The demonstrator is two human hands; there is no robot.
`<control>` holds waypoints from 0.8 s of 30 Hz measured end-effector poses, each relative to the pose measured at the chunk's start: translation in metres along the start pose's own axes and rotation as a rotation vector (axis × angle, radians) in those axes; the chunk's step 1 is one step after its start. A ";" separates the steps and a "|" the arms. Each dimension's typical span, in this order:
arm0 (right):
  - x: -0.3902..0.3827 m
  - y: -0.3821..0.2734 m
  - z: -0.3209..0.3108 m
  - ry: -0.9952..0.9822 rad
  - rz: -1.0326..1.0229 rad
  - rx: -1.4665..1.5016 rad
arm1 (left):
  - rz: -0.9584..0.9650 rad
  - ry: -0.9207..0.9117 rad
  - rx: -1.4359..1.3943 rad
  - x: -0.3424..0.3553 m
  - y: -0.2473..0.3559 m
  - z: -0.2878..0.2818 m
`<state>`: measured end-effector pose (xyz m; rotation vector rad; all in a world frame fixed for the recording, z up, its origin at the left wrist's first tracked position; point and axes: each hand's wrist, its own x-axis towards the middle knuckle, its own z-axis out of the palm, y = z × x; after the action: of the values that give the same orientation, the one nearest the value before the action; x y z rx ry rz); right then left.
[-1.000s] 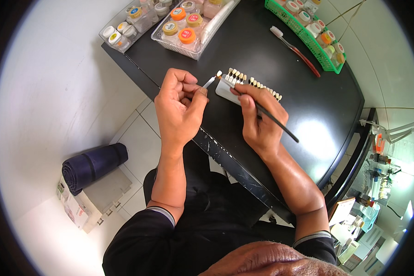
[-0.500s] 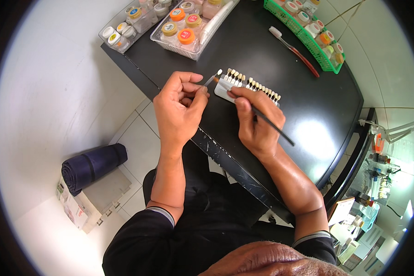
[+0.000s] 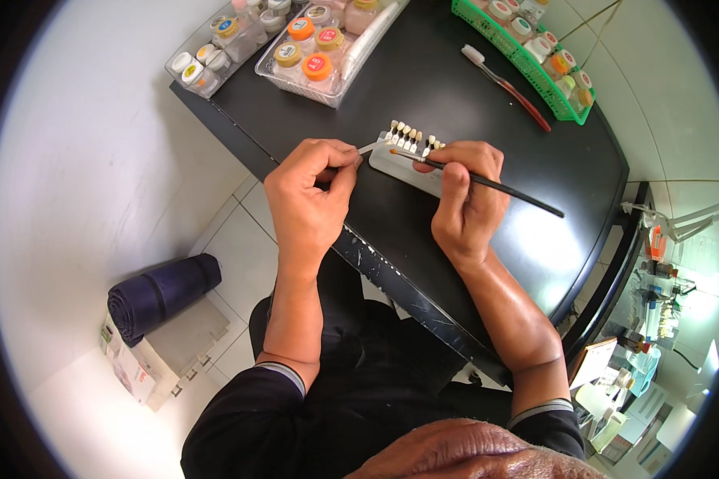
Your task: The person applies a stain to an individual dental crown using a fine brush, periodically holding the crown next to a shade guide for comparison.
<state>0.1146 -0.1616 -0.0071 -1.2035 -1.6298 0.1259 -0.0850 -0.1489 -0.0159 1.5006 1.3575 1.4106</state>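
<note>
My left hand (image 3: pixel 310 195) is closed, pinching a thin pale tooth shade tab (image 3: pixel 368 148) by its stem between thumb and fingertips. A fine brush (image 3: pixel 527 197) with a long black handle lies in the grip of my right hand (image 3: pixel 471 203). Its orange-brown bristle tip points left, close to the end of the tab; I cannot tell whether they touch. Under and behind both tools is a tooth shade guide (image 3: pixel 393 164), a light grey holder with a row of cream tooth-shaped tabs. My right hand hides its right part.
The black table (image 3: pixel 407 72) carries a red-handled toothbrush (image 3: pixel 510 89) and a green basket (image 3: pixel 527 64) of small jars. Clear trays (image 3: pixel 335 97) of lidded jars line its far left. A rolled dark mat (image 3: pixel 164 294) lies left of the table, and a cluttered side bench (image 3: pixel 643 319) stands right.
My right hand has shifted right and turned the brush flatter, with its tip now farther right. The tab in my left hand has tilted from upward to nearly level.
</note>
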 end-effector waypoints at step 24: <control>0.001 -0.001 0.001 -0.022 -0.001 -0.107 | 0.007 -0.039 -0.030 0.000 -0.002 -0.002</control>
<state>0.1134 -0.1612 -0.0058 -1.2863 -1.6741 0.0516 -0.0877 -0.1488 -0.0176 1.5063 1.3032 1.3932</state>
